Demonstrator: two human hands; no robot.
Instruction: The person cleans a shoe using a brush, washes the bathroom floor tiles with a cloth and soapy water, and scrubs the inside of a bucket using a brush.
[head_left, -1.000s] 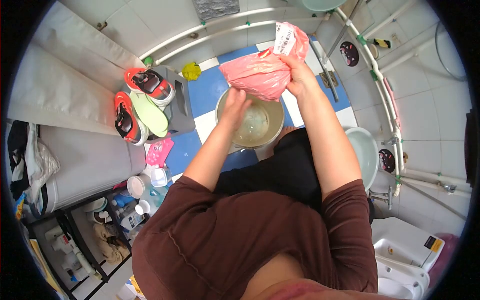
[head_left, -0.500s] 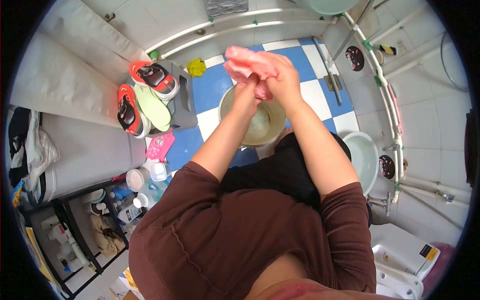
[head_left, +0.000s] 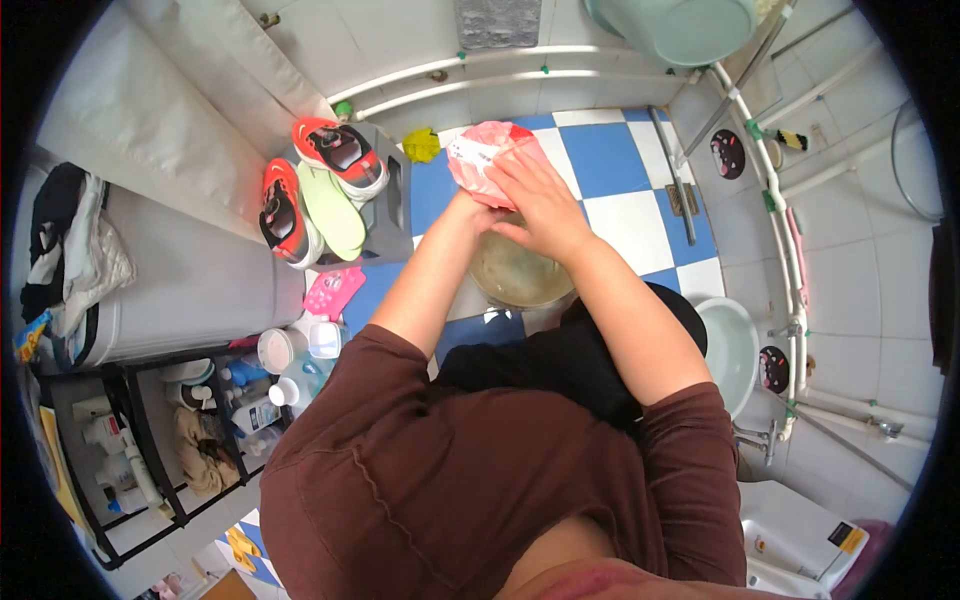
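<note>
A bunched pink cloth (head_left: 490,155) with a whitish patch and small dark marks is held up in front of me, over the far rim of a bucket. My left hand (head_left: 478,212) holds it from below, fingers mostly hidden behind the cloth. On top lies my right hand (head_left: 540,205), its long fingers bent over the cloth and pressing it against the left. Below both hands stands the round pale bucket (head_left: 515,290), with cloudy water inside; my hands cover part of its rim.
Left are red-and-black shoes (head_left: 340,155) with pale green insoles on a grey stool (head_left: 395,195), a yellow-green crumpled thing (head_left: 421,145) and a pink packet (head_left: 334,292). A pale basin (head_left: 728,350) stands right, near wall pipes (head_left: 775,220). A bottle-filled rack (head_left: 190,440) is at lower left.
The pink cloth has gone from twisted tight between both hands to more spread out. My right hand has opened from a fist to lie across it. The view has shifted slightly.
</note>
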